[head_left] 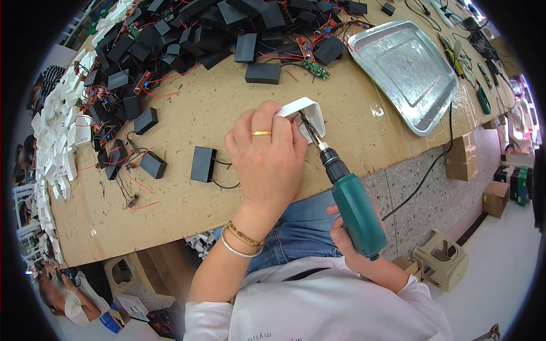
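My left hand (264, 150) is closed on a white plastic housing (316, 113), holding it above the near edge of the cardboard-covered table. Below and to the right, my right hand (348, 241) grips a green power screwdriver (357, 213) by its body, my fingers partly hidden behind it. The tool's bit points up and left into the open side of the housing; whether it touches a screw I cannot make out. Left of my left hand lies a black box (203, 164) with a dark cable running toward my wrist.
Black boxes (263, 73) with red wires and small circuit boards pile up at the back. White housings (57, 136) line the left edge. A metal tray (424, 85) lies at the right, hand tools beyond it. A stool (441, 258) stands on the floor; another person (79, 292) sits lower left.
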`<control>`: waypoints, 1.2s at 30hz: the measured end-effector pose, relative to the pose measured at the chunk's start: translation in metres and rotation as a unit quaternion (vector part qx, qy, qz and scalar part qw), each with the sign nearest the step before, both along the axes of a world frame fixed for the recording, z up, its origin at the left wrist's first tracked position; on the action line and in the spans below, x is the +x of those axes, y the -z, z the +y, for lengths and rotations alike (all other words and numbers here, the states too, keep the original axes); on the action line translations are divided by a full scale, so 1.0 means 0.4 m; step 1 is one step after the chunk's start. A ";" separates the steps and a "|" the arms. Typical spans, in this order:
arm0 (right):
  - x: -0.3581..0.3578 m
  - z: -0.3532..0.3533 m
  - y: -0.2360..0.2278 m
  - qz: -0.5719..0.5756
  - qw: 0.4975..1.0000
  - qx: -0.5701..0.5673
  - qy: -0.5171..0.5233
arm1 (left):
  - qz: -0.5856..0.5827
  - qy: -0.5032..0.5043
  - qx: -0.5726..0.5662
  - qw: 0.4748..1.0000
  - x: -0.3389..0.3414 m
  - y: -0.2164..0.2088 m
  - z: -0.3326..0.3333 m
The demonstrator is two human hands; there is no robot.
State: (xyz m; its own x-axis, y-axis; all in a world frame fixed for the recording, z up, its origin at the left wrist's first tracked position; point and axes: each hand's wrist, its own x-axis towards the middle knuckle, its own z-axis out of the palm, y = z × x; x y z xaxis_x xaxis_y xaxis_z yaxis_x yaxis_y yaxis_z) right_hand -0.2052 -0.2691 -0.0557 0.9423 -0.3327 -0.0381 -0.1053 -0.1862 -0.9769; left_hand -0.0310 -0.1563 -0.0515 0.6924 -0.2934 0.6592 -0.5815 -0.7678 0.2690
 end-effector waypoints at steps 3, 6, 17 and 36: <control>0.002 -0.001 -0.002 0.004 0.999 -0.032 -0.007 | 0.002 0.000 -0.001 1.000 0.000 -0.001 0.001; 0.000 -0.004 -0.005 -0.008 0.997 -0.076 -0.016 | 0.003 0.001 -0.004 1.000 0.000 0.000 0.001; -0.016 -0.025 0.031 -0.017 0.993 -0.100 -0.052 | 0.008 0.008 -0.009 1.000 0.002 -0.003 0.000; -0.034 -0.024 0.020 0.011 0.999 -0.030 -0.037 | 0.013 0.006 -0.012 1.000 0.000 0.001 0.003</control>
